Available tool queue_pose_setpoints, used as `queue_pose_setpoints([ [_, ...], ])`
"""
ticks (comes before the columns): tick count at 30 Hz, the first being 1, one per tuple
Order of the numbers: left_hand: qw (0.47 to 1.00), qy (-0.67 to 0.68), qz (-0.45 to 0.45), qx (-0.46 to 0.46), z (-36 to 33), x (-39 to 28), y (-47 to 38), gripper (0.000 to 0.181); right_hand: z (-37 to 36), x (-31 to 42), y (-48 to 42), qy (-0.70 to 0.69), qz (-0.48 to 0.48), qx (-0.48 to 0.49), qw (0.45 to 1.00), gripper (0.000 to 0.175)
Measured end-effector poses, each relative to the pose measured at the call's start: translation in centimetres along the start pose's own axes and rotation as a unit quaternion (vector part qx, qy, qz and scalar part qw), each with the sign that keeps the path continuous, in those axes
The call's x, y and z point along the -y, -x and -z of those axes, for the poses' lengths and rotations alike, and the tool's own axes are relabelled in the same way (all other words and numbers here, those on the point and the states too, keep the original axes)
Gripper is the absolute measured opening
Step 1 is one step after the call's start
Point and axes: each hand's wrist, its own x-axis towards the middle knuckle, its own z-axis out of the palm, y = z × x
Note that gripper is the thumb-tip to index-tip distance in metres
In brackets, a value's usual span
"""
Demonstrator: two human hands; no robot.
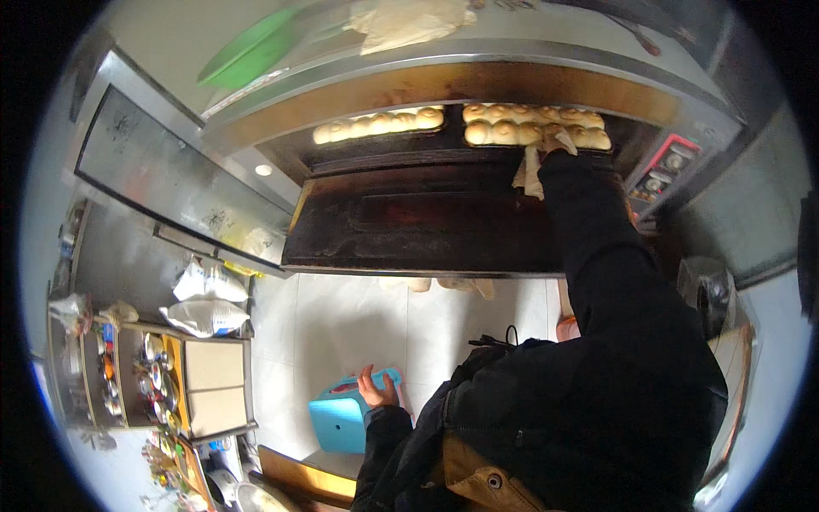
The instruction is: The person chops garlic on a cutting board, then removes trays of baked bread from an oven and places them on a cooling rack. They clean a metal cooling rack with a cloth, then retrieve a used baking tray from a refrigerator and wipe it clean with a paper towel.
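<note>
My right hand [555,142] reaches into a deck oven, wrapped in or holding a pale cloth [530,174], at the front edge of the right tray of browned buns [505,133]. Whether the fingers grip the tray's rim is hidden by cloth and sleeve. Left of it in the oven sits another tray with a row of buns [381,123]. The dark oven door [416,224] is folded down before me. My left hand [377,388] hangs low with its fingers apart and nothing in them, above a light-blue plastic stool or box [338,419] on the floor.
Control knobs [665,168] are at the oven's right. A green basin [249,51] and a cloth [409,22] lie on top. A glass-fronted cabinet [179,173] stands left, with white sacks [208,317] and shelves of jars below. A wooden board edge [307,477] is at the bottom.
</note>
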Motion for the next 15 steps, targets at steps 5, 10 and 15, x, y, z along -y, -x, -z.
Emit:
queue_pose_setpoints([
  [5,0.995,0.073,-0.051,0.043,-0.2,-0.4,-1.5,0.044,4.0,-3.1,9.8,0.033,0.019,-0.011,0.999,0.029],
  [10,0.984,0.105,-0.099,0.106,0.7,-0.1,-1.6,0.04,7.5,-7.3,22.9,-0.025,0.006,-0.001,1.0,0.028],
  [15,0.975,0.14,-0.123,0.122,2.3,0.7,0.1,0.039,10.6,-10.2,35.0,-0.208,-0.14,0.011,0.968,0.024],
])
